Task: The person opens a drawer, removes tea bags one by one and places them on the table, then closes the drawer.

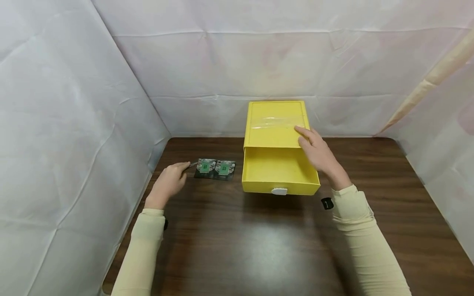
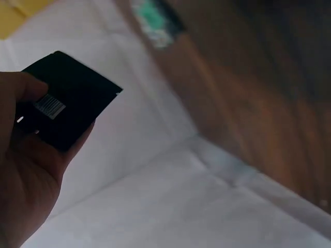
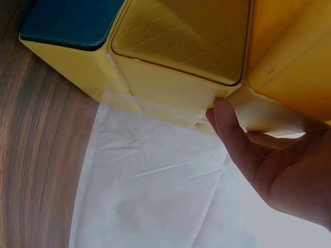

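A thin black square packet with a white barcode is pinched between the thumb and fingers of my left hand. In the head view that packet shows almost edge-on. Beside it on the table lie two dark square packets with green centres, the left packet and the right packet, side by side. My right hand rests its fingertips on the top right edge of a yellow drawer box. The box's drawer is pulled out towards me, and its visible floor is bare.
The dark wooden table carries everything. White sheets hang at the back and along both sides. A white knob sits on the drawer front. Clear tape crosses the box top.
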### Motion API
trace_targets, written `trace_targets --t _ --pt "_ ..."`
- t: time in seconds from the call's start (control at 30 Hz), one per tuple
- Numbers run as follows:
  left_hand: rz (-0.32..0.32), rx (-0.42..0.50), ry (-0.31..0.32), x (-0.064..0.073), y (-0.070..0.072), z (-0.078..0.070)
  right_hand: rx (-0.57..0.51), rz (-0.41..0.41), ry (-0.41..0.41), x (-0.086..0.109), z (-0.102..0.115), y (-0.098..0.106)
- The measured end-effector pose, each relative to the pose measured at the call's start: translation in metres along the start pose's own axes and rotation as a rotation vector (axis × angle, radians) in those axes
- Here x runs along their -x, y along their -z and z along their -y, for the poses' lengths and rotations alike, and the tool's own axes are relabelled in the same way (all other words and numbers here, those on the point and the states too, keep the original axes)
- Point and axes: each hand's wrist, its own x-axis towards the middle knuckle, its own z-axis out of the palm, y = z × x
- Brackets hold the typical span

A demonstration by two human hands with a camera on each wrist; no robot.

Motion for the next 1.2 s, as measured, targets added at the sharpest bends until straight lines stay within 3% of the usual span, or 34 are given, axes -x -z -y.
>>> trace_targets --t 0.17,0.37,0.63,0.8,0.97,1.2 --pt "0.093 0.019 0.102 -0.005 -0.017 0.034 -0.007 0.009 0.011 0.001 -0.002 -0.003" --pt "0.089 0.042 0.154 -0.016 -0.033 0.061 -0.005 -0.013 0.036 0.001 0.001 -0.002" --pt "0.208 0.097 0.199 -0.021 -0.048 0.073 -0.02 -0.014 0.018 0.005 0.003 -0.002" --pt "0.232 0.116 0.17 -0.026 -0.056 0.078 -0.016 -0.025 0.01 0.008 0.003 -0.001" --pt "0.267 0.14 0.181 -0.028 -0.057 0.086 -0.031 -0.017 0.018 0.009 0.002 -0.003" --pt "0.26 0.133 0.163 -0.033 -0.059 0.093 -0.03 -0.02 0.008 0.012 0.003 -0.006"
